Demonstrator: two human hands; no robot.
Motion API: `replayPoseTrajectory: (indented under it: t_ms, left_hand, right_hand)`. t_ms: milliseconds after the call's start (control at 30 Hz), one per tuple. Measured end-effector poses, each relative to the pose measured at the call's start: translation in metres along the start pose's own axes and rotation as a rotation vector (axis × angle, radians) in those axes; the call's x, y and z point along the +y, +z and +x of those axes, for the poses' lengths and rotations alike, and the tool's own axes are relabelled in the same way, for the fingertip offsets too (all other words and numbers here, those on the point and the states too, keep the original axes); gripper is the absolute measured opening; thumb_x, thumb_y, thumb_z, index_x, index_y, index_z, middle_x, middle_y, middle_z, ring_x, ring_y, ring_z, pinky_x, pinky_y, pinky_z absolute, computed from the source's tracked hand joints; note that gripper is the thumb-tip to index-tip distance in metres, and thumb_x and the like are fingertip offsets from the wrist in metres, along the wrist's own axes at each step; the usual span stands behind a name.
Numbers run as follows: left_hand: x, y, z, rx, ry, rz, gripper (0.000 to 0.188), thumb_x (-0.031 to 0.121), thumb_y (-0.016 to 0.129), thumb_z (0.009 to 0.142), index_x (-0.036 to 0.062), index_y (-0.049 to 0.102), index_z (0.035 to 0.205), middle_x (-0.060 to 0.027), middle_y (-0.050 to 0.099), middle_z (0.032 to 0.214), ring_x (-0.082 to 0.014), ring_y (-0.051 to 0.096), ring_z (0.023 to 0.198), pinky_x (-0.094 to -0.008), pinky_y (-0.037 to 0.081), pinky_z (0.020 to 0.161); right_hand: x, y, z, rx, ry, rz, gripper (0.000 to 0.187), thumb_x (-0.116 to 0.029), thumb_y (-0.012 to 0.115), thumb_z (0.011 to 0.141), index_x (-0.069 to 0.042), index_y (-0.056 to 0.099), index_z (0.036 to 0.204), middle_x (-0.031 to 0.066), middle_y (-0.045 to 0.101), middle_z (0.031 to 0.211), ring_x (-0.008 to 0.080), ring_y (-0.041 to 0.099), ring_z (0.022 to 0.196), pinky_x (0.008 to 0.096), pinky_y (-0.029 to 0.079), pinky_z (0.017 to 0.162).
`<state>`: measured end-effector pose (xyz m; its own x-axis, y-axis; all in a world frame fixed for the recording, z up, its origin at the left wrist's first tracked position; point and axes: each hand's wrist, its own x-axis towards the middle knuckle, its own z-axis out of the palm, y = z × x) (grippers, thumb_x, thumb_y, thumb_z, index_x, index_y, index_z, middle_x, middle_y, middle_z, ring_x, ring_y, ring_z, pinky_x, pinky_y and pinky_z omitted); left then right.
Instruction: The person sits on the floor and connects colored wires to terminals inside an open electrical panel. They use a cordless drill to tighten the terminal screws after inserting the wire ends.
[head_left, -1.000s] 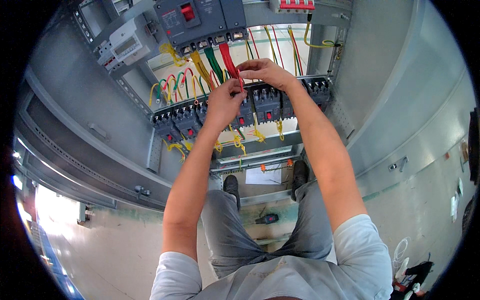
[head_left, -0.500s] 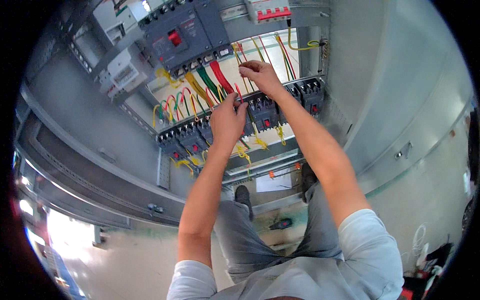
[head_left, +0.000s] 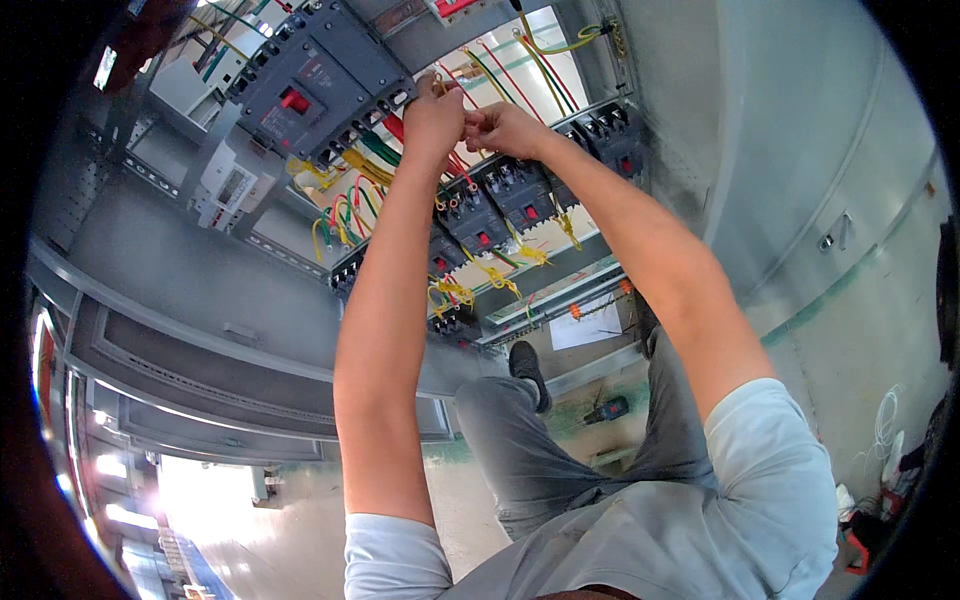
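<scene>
Both my hands are raised together at the lower right corner of a large grey circuit breaker point(head_left: 325, 75) with a red toggle. My left hand point(head_left: 436, 122) is closed, its fingertips bent among thin wires beside the breaker. Just right of it, my right hand point(head_left: 508, 130) is closed in a pinch, its fingertips almost touching the left hand. What lies between the fingers is too small to make out. Thick yellow cable point(head_left: 368, 166) and green cable point(head_left: 380, 148) run down from the breaker. Below my hands stands a row of smaller breakers point(head_left: 475, 215) with red toggles.
Loose red, green and yellow wires point(head_left: 350, 208) rise left of my forearm. Other wires point(head_left: 540, 70) hang at the opening's right. A white meter point(head_left: 232, 185) sits at left. Grey cabinet walls point(head_left: 670, 100) flank the work. A white sheet point(head_left: 588, 328) and dark tool point(head_left: 606, 409) lie below.
My left hand has moved up from the small breaker row to the large breaker's corner. My right hand has shifted slightly left and closed in beside it. The view has turned and shifted.
</scene>
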<state>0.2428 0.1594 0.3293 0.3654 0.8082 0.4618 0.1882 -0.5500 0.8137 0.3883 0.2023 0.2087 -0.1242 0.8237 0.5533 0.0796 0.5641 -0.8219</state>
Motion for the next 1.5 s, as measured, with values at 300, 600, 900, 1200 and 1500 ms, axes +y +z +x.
replayPoseTrajectory:
  t_ms: [300,600,900,1200,1500]
  left_hand:
    - [0.003,-0.031,-0.046,-0.086,-0.096,-0.028,0.037,0.033,0.065,0.102,0.0000,0.073,0.115,-0.0069,0.069,0.105,-0.0146,0.068,0.084,-0.0316,0.059,0.064]
    - [-0.021,-0.022,-0.075,-0.376,-0.370,-0.431,0.066,0.007,0.077,0.090,0.0036,0.042,0.146,-0.0137,0.071,0.112,-0.0198,0.069,0.100,-0.0371,0.060,0.091]
    - [-0.031,-0.004,-0.089,-0.220,0.076,0.437,0.074,0.004,0.081,0.080,0.0077,0.046,0.146,-0.0065,0.067,0.084,-0.0151,0.065,0.075,-0.0326,0.053,0.071]
    - [-0.029,-0.018,-0.088,-0.201,0.337,0.846,0.067,0.024,0.087,0.077,0.0131,0.060,0.138,-0.0097,0.065,0.092,-0.0286,0.066,0.081,-0.0415,0.052,0.072]
    - [-0.010,-0.037,-0.039,-0.513,1.040,1.105,0.039,0.040,0.080,0.079,0.0127,0.076,0.107,-0.0103,0.064,0.130,-0.0315,0.058,0.124,-0.0472,0.047,0.102]
  right_hand:
    - [-0.024,0.004,-0.012,0.040,0.086,-0.347,0.029,-0.029,0.077,0.085,-0.002,0.079,0.095,0.0118,0.075,0.076,0.0200,0.071,0.072,0.0349,0.055,0.070]
    - [-0.020,0.002,-0.011,0.147,0.049,-0.473,0.031,-0.033,0.077,0.084,-0.007,0.080,0.102,0.0194,0.076,0.091,0.0318,0.074,0.085,0.0407,0.058,0.080]
    - [-0.016,0.006,-0.009,0.153,0.117,-0.346,0.023,-0.023,0.072,0.086,-0.005,0.080,0.100,0.0130,0.077,0.083,0.0238,0.074,0.076,0.0368,0.058,0.074]
    - [-0.013,0.003,-0.006,0.106,0.076,-0.352,0.025,-0.022,0.071,0.085,-0.004,0.079,0.101,0.0133,0.077,0.085,0.0223,0.074,0.078,0.0351,0.058,0.075]
    - [-0.028,-0.001,-0.010,0.085,0.125,-0.482,0.030,-0.010,0.069,0.084,-0.001,0.076,0.112,0.0134,0.077,0.091,0.0179,0.070,0.078,0.0333,0.055,0.074]
